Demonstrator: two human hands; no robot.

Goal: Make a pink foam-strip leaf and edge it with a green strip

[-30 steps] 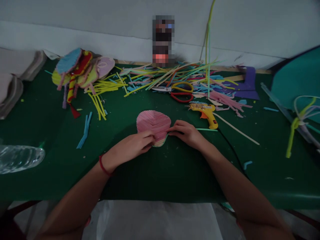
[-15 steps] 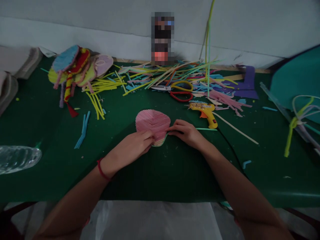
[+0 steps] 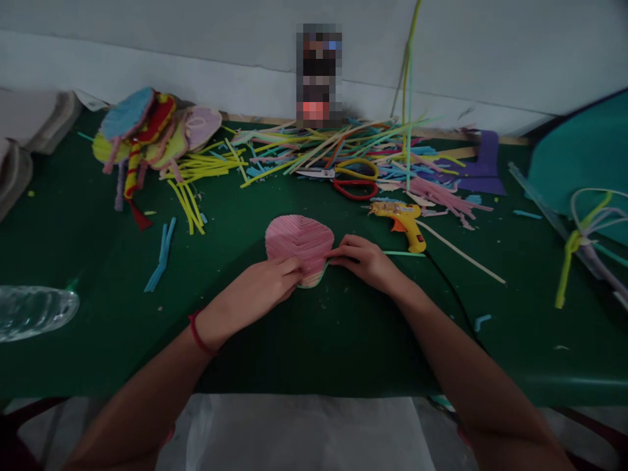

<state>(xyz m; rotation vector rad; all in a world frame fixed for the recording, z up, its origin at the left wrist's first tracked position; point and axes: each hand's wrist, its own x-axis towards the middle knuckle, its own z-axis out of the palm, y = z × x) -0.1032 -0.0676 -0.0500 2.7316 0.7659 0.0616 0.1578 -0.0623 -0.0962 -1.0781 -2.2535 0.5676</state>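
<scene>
A pink ribbed, leaf-shaped piece [image 3: 299, 234], faced with slanting strips like pipe cleaners, lies on the table between my hands. Its lower tip is pale, with a thin green edging. My left hand [image 3: 265, 284] is closed on its lower left side, thumb and fingers pinching near the tip. At the lower right edge, my right hand [image 3: 364, 263] pinches a light green pipe cleaner [image 3: 405, 253] against the rim. The strip's free end sticks out to the right behind that hand. My fingertips hide part of both edges.
Beyond my right hand lie a yellow glue gun [image 3: 409, 226] with a black cord and scissors [image 3: 356, 180]. A heap of coloured pipe cleaners [image 3: 314, 147] runs along the back. Fan-shaped pieces [image 3: 128, 114] are stacked back left; a clear bottle [image 3: 36, 313] lies at left.
</scene>
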